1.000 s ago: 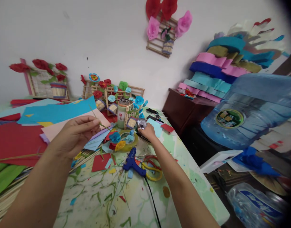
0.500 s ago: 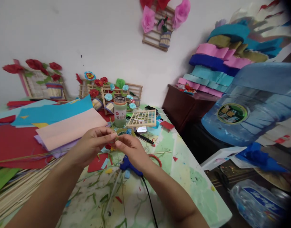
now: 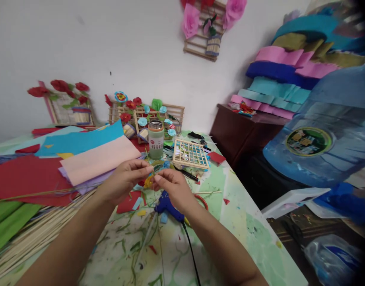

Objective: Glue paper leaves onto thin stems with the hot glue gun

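Note:
My left hand (image 3: pixel 127 178) is held above the middle of the table, thumb and forefinger pinched together. Close beside its fingertips, my right hand (image 3: pixel 173 190) pinches too. What lies between the fingers is too small to make out. Just behind and below the fingertips are a yellow paper piece (image 3: pixel 148 182) and a small blue paper flower (image 3: pixel 166 164). Under my right hand lies a blue glue gun (image 3: pixel 169 208), its black cord running toward me. A red paper scrap (image 3: pixel 129 203) rests below my left hand.
Beyond the hands stand a jar (image 3: pixel 156 143) and a small wooden lattice (image 3: pixel 191 155). Coloured paper sheets (image 3: pixel 101 159) and thin sticks (image 3: pixel 48 234) cover the left side. A large water bottle (image 3: pixel 307 135) stands right, past the table edge. Flower-decorated frames (image 3: pixel 173 113) lean on the wall.
The view has shifted, so most things appear farther right. The wooden lattice has also turned and sits at a different angle. Both hands keep their pinch close together.

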`<action>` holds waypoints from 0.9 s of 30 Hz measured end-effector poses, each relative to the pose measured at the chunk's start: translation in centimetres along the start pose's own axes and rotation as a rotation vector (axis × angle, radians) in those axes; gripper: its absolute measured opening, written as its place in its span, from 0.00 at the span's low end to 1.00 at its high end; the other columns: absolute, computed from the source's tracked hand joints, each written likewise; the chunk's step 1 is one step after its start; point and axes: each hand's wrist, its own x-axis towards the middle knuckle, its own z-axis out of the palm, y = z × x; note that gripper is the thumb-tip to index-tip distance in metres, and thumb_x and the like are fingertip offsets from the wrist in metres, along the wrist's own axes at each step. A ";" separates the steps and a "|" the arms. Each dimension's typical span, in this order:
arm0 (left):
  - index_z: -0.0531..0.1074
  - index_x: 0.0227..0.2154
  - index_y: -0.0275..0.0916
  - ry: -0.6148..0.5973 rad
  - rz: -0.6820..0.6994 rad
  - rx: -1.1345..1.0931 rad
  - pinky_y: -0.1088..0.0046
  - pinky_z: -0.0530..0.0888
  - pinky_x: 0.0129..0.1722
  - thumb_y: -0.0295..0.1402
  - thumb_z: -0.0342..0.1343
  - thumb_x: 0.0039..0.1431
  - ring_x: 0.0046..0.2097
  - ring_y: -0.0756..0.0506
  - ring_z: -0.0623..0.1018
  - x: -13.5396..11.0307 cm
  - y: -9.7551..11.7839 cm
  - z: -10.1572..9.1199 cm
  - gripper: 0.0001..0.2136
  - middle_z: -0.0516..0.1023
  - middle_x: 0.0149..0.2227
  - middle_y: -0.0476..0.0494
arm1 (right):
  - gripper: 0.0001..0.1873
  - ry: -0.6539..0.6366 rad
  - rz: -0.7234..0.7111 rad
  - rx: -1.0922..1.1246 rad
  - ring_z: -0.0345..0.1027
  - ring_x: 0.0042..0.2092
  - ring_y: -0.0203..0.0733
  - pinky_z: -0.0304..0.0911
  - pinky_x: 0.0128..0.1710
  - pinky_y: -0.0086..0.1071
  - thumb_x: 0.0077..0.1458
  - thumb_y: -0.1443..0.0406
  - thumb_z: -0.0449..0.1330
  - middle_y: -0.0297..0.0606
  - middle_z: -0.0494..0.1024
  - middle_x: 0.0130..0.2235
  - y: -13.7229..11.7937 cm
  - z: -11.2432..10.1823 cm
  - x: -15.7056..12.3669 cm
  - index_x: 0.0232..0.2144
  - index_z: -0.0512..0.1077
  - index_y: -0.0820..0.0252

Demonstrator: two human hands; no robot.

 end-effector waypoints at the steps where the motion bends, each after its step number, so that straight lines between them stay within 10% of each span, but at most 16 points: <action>1: 0.73 0.20 0.34 -0.002 0.003 0.001 0.76 0.67 0.27 0.38 0.68 0.40 0.25 0.51 0.70 0.0 0.0 0.0 0.13 0.73 0.21 0.49 | 0.09 0.009 -0.010 0.008 0.65 0.27 0.35 0.61 0.32 0.29 0.52 0.63 0.56 0.32 0.72 0.23 0.1 0.0 0.1 0.23 0.69 0.59; 27: 0.74 0.16 0.35 0.135 0.095 0.202 0.76 0.61 0.22 0.36 0.67 0.35 0.21 0.52 0.66 0.6 -0.3 0.1 0.10 0.71 0.18 0.49 | 0.12 0.178 -0.146 -0.634 0.64 0.28 0.38 0.53 0.29 0.30 0.54 0.65 0.55 0.33 0.73 0.24 0.1 -0.2 -0.4 0.21 0.72 0.58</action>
